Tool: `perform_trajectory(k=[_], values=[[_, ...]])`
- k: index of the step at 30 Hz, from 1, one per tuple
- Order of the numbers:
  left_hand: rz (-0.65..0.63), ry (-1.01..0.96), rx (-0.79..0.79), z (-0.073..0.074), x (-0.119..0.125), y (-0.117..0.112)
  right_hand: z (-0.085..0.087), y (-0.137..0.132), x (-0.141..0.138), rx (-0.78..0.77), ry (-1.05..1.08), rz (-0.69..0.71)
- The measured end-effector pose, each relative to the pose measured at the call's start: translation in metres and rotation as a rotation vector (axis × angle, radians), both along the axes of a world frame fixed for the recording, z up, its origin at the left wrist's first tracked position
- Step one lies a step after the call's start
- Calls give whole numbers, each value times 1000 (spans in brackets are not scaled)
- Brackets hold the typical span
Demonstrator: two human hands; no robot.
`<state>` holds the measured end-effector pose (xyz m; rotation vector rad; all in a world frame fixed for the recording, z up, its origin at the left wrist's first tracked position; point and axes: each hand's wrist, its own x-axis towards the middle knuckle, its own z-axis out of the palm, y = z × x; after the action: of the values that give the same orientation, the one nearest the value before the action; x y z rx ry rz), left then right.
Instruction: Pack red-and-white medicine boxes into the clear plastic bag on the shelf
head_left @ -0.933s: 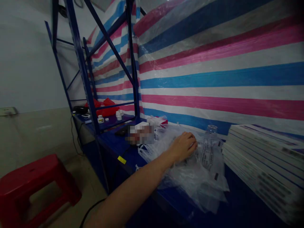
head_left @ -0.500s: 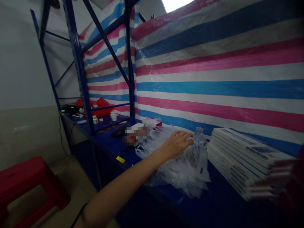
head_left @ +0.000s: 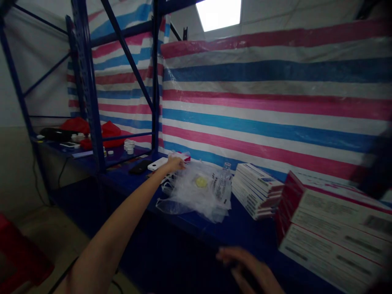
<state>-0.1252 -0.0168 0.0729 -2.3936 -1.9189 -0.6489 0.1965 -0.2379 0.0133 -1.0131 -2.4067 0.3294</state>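
Note:
My left hand (head_left: 175, 163) reaches far across the blue table (head_left: 196, 228) to the near edge of a pile of clear plastic bags (head_left: 196, 194). It is right next to a flat white item (head_left: 157, 164) and a small pink-red box (head_left: 184, 156). Its fingers point away from me and I cannot see whether they grip anything. My right hand (head_left: 245, 267) is low at the table's front edge, blurred, with fingers stretched out and nothing in it. A yellow patch (head_left: 201, 181) shows inside the bags, and a clear bottle (head_left: 226, 166) stands behind them.
A stack of flat white packs (head_left: 255, 190) lies right of the bags, and a bigger red-edged stack (head_left: 330, 228) sits nearer at the right. Blue shelf posts (head_left: 92, 102) stand at the left, with small white jars (head_left: 129, 145) and red bags (head_left: 110, 130) beyond. A striped tarp (head_left: 260, 114) forms the back wall.
My view has swung to the right and up. My left hand left the top of the bag pile and moved left to its far edge. My right hand has come into view below.

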Motion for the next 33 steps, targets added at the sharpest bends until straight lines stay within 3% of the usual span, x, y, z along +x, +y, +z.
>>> perform_trajectory(k=[3,5,8,12,16,21,23,27,29,31,33], values=[[-39,-20,30,33,9,-1,25,64,-27,54,85,-38],[-88,-16,46,56,17,-3,29,121,-47,51,140,-99],[-169,-10,77,82,31,-8,25,193,-68,-255,317,-251],[-229,-21,105,94,43,-8,25,226,-79,-432,468,-210],[-132,-63,181,75,50,1,32,230,-79,-400,563,-376],[111,-238,296,29,68,6,21,242,-67,-216,506,-583],[131,-350,352,12,79,-2,14,243,-63,-174,472,-610],[-148,-261,320,-20,93,-28,9,234,-70,-64,443,-635],[-268,-201,154,-34,92,-36,12,224,-80,87,463,-718],[-295,-207,-35,-46,88,-35,13,215,-91,282,439,-780],[-304,-213,-158,-57,85,-28,11,214,-99,413,327,-696]])
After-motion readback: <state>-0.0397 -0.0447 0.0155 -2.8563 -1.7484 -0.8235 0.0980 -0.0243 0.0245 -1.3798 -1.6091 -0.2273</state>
